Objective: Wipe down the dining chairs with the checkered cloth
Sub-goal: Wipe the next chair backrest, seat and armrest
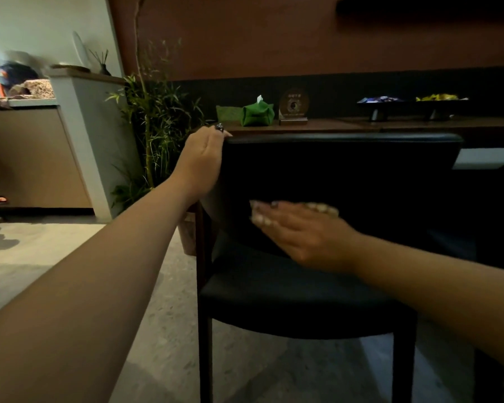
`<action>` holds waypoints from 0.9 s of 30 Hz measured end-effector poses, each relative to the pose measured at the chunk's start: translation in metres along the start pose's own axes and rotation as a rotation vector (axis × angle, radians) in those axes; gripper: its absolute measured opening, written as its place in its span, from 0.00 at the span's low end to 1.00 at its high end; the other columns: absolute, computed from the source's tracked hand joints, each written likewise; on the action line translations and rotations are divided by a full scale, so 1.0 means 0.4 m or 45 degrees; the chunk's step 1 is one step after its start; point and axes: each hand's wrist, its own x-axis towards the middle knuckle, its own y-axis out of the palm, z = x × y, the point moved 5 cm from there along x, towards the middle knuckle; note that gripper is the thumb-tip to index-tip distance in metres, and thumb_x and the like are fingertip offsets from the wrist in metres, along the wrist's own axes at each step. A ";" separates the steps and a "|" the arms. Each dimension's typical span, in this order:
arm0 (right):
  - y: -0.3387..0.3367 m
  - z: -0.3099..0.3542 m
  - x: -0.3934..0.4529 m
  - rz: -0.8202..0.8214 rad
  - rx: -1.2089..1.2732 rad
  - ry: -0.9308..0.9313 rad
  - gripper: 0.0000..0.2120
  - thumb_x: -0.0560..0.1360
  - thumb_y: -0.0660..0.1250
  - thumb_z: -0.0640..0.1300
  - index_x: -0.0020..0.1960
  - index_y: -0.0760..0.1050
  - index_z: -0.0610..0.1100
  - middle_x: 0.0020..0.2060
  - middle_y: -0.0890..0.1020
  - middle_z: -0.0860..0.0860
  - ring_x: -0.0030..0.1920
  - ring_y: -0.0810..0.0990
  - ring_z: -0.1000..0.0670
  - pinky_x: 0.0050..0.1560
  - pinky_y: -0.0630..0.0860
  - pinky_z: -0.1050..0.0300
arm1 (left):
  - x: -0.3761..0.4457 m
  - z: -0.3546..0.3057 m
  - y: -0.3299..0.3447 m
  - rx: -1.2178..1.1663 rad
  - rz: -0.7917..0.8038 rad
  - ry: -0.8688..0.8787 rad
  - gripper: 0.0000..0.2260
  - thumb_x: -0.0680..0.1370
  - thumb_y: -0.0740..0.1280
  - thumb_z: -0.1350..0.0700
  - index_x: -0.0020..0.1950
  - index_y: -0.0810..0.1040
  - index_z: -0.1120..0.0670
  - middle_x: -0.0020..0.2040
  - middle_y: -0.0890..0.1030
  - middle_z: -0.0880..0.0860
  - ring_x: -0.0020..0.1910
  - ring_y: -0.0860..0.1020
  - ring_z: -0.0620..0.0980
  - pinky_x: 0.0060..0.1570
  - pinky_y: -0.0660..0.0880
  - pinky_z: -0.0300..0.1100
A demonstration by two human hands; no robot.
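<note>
A black dining chair stands in front of me, its backrest (361,170) facing me above the padded seat (288,301). My left hand (201,158) grips the backrest's top left corner, its fingers curled over the edge. My right hand (300,231) lies flat against the lower part of the backrest and is motion-blurred. It presses the checkered cloth (320,207) to the chair. Only a light strip of the cloth shows beyond the fingers; the rest is hidden under the hand.
Behind the chair is a wooden table (317,126) with a green tissue box (258,113), a round plaque (293,107) and two snack trays (380,101). A potted plant (154,120) stands left of the chair, and a counter (26,158) farther left.
</note>
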 end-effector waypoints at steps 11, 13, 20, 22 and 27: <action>-0.133 -0.141 -0.090 -0.332 -0.017 0.137 0.15 0.78 0.63 0.33 0.64 0.75 0.37 0.65 0.75 0.42 0.68 0.70 0.40 0.68 0.68 0.44 | -0.040 -0.157 0.027 0.351 0.096 0.253 0.19 0.80 0.49 0.43 0.35 0.71 0.49 0.33 0.72 0.45 0.33 0.70 0.41 0.40 0.69 0.47; -0.097 -0.095 -0.132 -0.196 -0.018 0.044 0.15 0.78 0.62 0.34 0.63 0.76 0.37 0.64 0.75 0.43 0.67 0.72 0.41 0.64 0.73 0.45 | -0.033 -0.174 0.035 0.373 0.111 0.232 0.20 0.81 0.52 0.42 0.34 0.70 0.49 0.33 0.73 0.48 0.33 0.72 0.45 0.32 0.62 0.44; -0.093 -0.153 -0.180 -0.299 0.044 0.282 0.19 0.82 0.57 0.36 0.72 0.65 0.38 0.72 0.65 0.43 0.74 0.59 0.38 0.74 0.56 0.43 | 0.000 -0.188 0.035 0.606 0.171 0.111 0.23 0.81 0.53 0.41 0.34 0.72 0.52 0.33 0.75 0.52 0.33 0.75 0.52 0.31 0.61 0.43; -0.087 -0.163 -0.203 -0.326 -0.032 0.385 0.20 0.82 0.57 0.37 0.73 0.62 0.39 0.72 0.64 0.43 0.74 0.58 0.37 0.75 0.54 0.43 | 0.030 -0.202 0.046 0.796 0.289 0.010 0.24 0.81 0.52 0.40 0.35 0.73 0.53 0.35 0.75 0.54 0.34 0.75 0.53 0.31 0.63 0.42; -0.062 -0.166 -0.254 -0.505 -0.030 0.890 0.19 0.82 0.51 0.36 0.72 0.57 0.35 0.69 0.62 0.40 0.72 0.59 0.37 0.72 0.59 0.38 | 0.070 -0.241 0.084 1.043 0.563 0.141 0.20 0.80 0.47 0.43 0.36 0.68 0.53 0.38 0.72 0.52 0.36 0.70 0.49 0.34 0.62 0.44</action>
